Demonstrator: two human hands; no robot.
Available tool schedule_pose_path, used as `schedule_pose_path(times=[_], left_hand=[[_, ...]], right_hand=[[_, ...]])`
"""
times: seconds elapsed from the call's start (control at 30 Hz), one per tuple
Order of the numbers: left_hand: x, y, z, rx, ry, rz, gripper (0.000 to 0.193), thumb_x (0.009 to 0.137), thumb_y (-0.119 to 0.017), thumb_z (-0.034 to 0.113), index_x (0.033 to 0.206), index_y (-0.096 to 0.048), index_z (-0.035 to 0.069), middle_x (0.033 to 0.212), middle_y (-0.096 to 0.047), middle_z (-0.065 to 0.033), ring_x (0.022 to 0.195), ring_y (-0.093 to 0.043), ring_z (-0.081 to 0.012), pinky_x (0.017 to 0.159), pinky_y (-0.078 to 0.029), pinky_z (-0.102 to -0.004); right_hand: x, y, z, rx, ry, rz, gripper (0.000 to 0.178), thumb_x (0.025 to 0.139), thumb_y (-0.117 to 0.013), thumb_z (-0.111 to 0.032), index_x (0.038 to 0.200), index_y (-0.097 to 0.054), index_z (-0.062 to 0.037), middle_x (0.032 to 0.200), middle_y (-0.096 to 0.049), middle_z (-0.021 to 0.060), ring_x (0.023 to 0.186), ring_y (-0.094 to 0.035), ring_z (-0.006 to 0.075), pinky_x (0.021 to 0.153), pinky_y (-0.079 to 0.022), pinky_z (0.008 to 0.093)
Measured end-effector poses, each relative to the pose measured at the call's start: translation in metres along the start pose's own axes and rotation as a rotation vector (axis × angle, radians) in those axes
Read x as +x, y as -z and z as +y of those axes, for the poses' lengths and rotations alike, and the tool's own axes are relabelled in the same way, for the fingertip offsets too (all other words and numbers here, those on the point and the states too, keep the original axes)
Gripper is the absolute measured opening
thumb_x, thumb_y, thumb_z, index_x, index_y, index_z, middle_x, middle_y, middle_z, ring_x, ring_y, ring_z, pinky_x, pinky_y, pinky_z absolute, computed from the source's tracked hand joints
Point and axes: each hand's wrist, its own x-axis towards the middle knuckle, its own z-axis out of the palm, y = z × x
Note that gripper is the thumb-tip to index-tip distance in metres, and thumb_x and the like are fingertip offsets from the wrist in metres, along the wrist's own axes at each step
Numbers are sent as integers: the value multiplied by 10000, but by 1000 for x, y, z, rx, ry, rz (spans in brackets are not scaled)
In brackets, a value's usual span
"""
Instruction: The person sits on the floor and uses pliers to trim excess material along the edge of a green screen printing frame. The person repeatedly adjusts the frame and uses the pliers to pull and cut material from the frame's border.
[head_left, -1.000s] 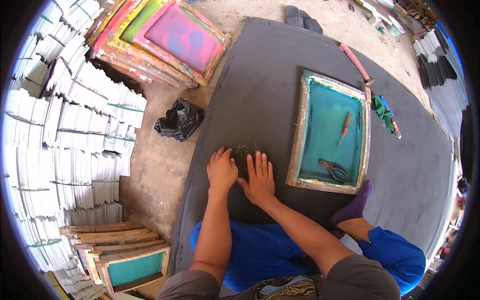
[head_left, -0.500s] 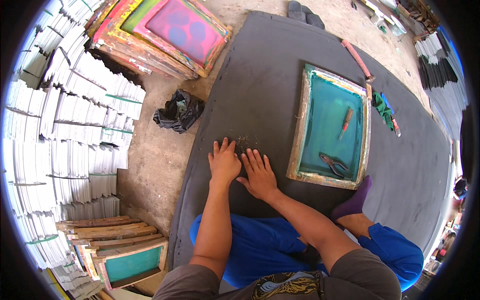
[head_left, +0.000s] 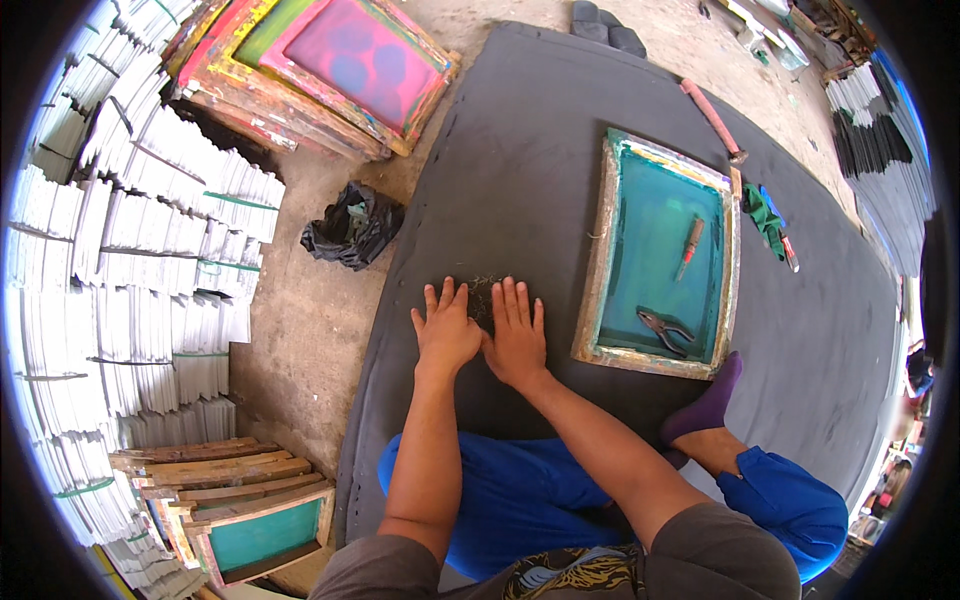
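while both palms press flat on the mat [head_left: 560, 180], the left hand [head_left: 445, 330] and right hand [head_left: 517, 340] lie side by side, fingers spread, gripping nothing, corralling a small debris pile [head_left: 484, 290] between their fingertips; the frame [head_left: 612, 250] with pliers [head_left: 660, 327] sits near, within reach.

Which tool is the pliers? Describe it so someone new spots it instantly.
Start at the big dark grey mat, then find the wooden frame with teal mesh lying on it, off the right hand. The pliers lie inside its near end. Unlike the straight wooden-handled tool above, they have two splayed dark handles.
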Motion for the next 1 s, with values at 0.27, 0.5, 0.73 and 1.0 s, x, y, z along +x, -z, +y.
schedule_pose_path(times=[0.27,0.5,0.73,1.0], left_hand=[[-2,6,1,-2,8,20,641,909,-520,129,1542,-422,107,1659,-277,-148,1555,-160,-384,1216,-149,-642],[1,5,-6,8,31,25,653,887,-506,106,1536,-431,114,1658,-282,-143,1554,-170,-382,1213,-159,-645],[-2,13,-6,-60,81,17,648,892,-499,104,1536,-427,108,1660,-296,-100,1553,-186,-360,1210,-190,-641],[3,0,0,57,15,4,646,886,-527,107,1526,-440,109,1654,-307,-101,1546,-211,-355,1205,-211,-638]], right_hand=[[10,10,11,45,66,63,763,1040,-458,-495,1604,-224,-37,1676,-196,171,1560,-156,334,1229,-151,576],[60,15,8,115,208,208,649,1051,-470,-415,1568,-332,-50,1641,-304,152,1531,-254,323,1230,-215,521],[43,9,3,136,305,58,663,1051,-453,-439,1584,-309,-72,1656,-282,128,1540,-234,313,1229,-205,530],[-23,2,11,10,-26,82,754,1033,-456,-513,1596,-264,-50,1659,-236,195,1544,-193,373,1230,-163,567]])
